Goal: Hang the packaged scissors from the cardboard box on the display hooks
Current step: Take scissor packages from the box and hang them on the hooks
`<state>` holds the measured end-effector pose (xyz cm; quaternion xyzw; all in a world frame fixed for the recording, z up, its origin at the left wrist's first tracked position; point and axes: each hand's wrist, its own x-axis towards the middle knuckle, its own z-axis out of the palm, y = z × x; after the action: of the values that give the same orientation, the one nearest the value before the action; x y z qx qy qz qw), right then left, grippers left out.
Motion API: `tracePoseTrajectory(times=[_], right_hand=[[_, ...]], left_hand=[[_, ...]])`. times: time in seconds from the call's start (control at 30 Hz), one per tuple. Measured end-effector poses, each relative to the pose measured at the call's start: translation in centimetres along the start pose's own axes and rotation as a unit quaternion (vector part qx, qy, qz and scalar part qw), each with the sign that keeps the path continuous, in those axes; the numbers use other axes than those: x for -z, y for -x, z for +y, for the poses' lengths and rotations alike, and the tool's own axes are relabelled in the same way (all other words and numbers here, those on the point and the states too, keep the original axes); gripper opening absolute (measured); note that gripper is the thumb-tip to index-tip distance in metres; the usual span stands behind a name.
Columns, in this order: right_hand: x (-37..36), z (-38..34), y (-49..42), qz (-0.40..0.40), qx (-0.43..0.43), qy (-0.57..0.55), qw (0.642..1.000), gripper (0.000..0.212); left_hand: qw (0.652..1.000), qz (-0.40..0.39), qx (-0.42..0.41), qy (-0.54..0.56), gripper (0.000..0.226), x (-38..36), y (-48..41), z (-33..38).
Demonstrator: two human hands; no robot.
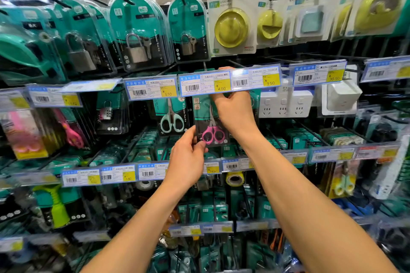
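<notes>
Fingers [190, 137] of left hand [186, 157] pinch scissors pack [213, 134] (bottom corner), right hand [233, 111] grips top

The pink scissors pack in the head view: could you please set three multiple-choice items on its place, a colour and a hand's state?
1. Where is the pink scissors pack?
A. below the 4.00 price label
B. on the top row
C. on the floor

2. What colour are the handles in the neighbouring scissors pack on its left?
A. yellow
B. mint green
C. black

3. What is the left hand doing?
A. hanging free
B. pressing flat on a label
C. pinching the pink pack's lower corner

Answers:
1 A, the pack sits directly under that label.
2 B, pale green loops show.
3 C, thumb and fingers close on the corner.
</notes>
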<state>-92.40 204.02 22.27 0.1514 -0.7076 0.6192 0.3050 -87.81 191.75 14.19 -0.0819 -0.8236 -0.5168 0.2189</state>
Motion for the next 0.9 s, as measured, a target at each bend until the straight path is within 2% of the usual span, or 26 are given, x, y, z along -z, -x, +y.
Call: tracePoseTrajectory(times=[0.23,0.3,0.4,0.57,0.8,0.83,0.9], right_hand=[[-1.0,-0.3,0.7,0.019,-0.050,-0.029,0.998,0.028],[-1.2,-0.6,0.7,0.018,-0.053,-0.036,0.998,0.027],[-1.2,-0.6,1.0,0.042,-0.024,-0.036,0.998,0.023],[-1.2,0.0,1.6,0.074,-0.003,0.042,0.996,0.027],[-1.5,0.2,2.7,0.087,0.093,0.099,0.987,0.009],[-1.5,0.1,2.6,0.083,0.075,0.083,0.990,0.009],[-1.4,0.0,1.8,0.078,0.010,0.038,0.996,0.031]], left_hand=[[1.000,0.004,0.008,0.024,0.042,0.6,-0.3,-0.5],[0.999,0.005,0.011,0.031,0.044,0.7,-0.3,-0.6],[0.999,-0.003,0.012,0.049,0.047,0.4,-0.4,-0.9],[0.996,0.003,0.029,0.080,0.048,0.2,-0.4,-0.9],[0.992,0.015,0.030,0.120,0.051,0.1,-0.1,-0.2],[0.992,0.013,0.029,0.121,0.050,0.0,-0.1,-0.1],[0.992,0.012,0.024,0.126,0.050,-0.1,0.0,0.0]])
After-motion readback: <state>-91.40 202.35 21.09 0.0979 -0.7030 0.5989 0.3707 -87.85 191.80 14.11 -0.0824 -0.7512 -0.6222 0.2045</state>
